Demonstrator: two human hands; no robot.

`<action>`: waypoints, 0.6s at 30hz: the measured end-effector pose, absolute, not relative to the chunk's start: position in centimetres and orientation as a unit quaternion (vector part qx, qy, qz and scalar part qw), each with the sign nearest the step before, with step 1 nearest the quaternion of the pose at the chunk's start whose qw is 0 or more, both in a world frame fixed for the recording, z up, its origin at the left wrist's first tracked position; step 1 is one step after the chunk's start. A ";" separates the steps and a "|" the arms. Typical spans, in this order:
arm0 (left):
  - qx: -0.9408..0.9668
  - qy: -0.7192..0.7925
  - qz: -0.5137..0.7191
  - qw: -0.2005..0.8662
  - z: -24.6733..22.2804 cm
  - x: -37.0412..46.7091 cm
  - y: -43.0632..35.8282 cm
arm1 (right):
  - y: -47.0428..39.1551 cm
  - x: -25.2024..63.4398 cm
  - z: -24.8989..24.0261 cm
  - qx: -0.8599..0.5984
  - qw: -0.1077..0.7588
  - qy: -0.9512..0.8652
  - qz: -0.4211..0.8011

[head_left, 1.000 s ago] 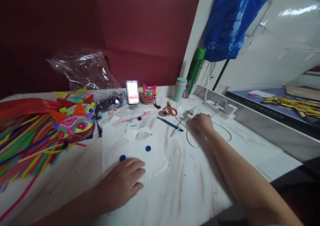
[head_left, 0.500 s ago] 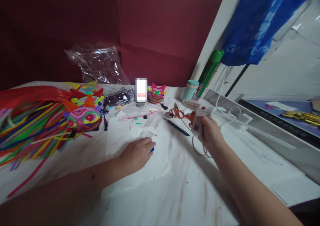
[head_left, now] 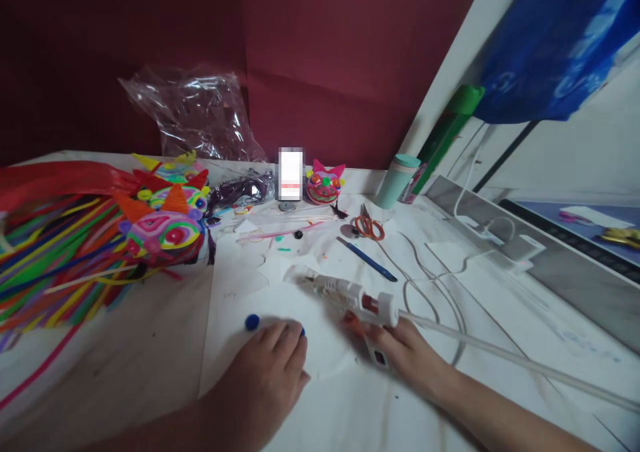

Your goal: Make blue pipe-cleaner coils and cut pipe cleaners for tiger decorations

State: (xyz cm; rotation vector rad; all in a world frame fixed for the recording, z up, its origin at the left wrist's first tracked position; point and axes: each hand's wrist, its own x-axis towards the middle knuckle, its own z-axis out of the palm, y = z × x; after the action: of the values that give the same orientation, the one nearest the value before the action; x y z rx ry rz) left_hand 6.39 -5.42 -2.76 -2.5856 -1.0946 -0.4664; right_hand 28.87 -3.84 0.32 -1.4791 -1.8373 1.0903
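My right hand (head_left: 407, 352) is wrapped round the grip of a white hot glue gun (head_left: 357, 297), its nozzle pointing left over the white paper (head_left: 233, 305). A long pale glue stick (head_left: 480, 339) runs out of its back. With fingers curled and pressed together, my left hand (head_left: 270, 372) rests on the paper. A bit of a small blue piece (head_left: 303, 331) shows at its fingertips; the rest is hidden. Just left of the fingers lies a round blue piece (head_left: 252, 322).
Orange-handled scissors (head_left: 369, 227) and a blue pen-like tool (head_left: 367, 260) lie behind the glue gun. Colourful pipe cleaners (head_left: 60, 259) and a lion-like head (head_left: 165, 235) are at left. A smaller pink head (head_left: 325, 184), a green cup (head_left: 397, 182) and cables (head_left: 435, 292) stand or lie further back.
My right hand has brought the glue gun from beside the scissors toward me and left, over the paper. My left hand has moved nearer me, and a round blue piece now shows beside it.
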 end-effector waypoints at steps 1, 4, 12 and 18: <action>-0.895 -0.381 -0.173 0.153 -3.1 6.4 -5.5 | -4.1 29.2 0.0 -0.547 0.256 -0.691 0.396; -0.896 -0.377 -0.175 0.155 -4.1 6.2 -5.5 | -4.6 30.2 -0.5 -0.540 0.220 -0.728 0.359; -0.913 -0.329 -0.174 0.166 -4.6 5.7 -4.7 | -5.1 30.6 -1.1 -0.572 0.181 -0.763 0.242; -0.905 -0.338 -0.207 0.158 -4.6 5.8 -4.6 | -5.0 29.9 -0.5 -0.537 0.187 -0.810 0.145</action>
State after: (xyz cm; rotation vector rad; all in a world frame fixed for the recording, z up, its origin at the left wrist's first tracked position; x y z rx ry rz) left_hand 5.83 -4.64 -4.58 -2.5877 -0.9661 -0.5908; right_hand 29.94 -4.97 -0.47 -1.5110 -2.2803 0.4078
